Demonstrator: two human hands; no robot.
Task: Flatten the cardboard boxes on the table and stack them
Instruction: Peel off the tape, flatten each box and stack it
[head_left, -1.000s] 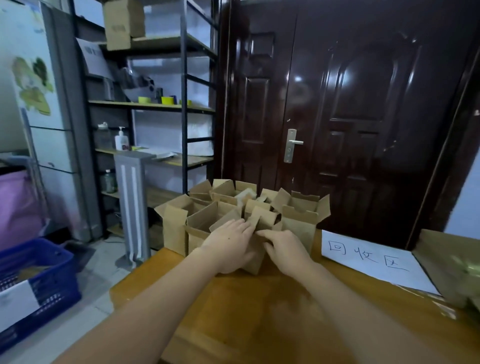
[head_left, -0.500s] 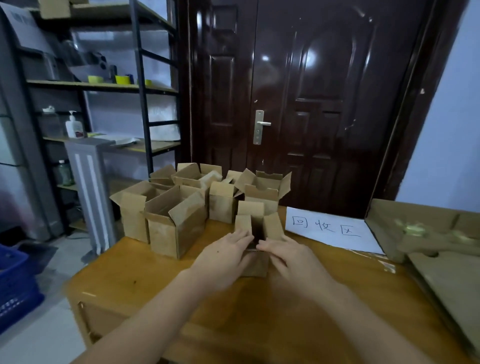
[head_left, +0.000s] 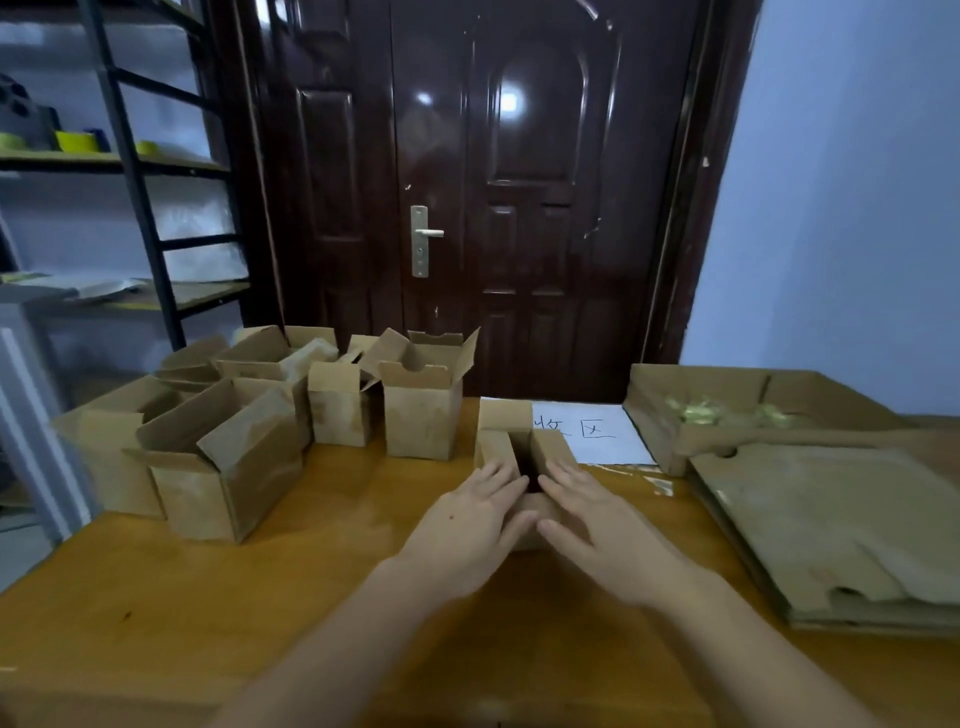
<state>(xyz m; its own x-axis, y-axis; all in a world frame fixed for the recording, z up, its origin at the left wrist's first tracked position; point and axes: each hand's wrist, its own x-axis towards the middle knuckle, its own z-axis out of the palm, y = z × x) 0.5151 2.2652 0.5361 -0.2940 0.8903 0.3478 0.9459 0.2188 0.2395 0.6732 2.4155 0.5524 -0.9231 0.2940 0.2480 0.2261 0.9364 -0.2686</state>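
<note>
A small open cardboard box (head_left: 506, 415) stands on the wooden table (head_left: 311, 597) in front of me, its top flaps up. My left hand (head_left: 470, 525) presses on its left side with straight fingers. My right hand (head_left: 597, 519) does the same on its right side, thumb along the front face. Several more open boxes (head_left: 423, 397) stand in a cluster at the table's far left. A pile of flattened cardboard (head_left: 831, 519) lies at the right.
A white paper sign (head_left: 597, 434) with handwritten characters lies behind the held box. An open cardboard tray (head_left: 696, 395) sits at the far right. A dark door (head_left: 493, 182) is behind the table and a metal shelf (head_left: 145, 208) stands at the left.
Both hands pulled one small box out of the cluster and brought it toward me and rightward, onto bare table near the sign. The camera view swung right.
</note>
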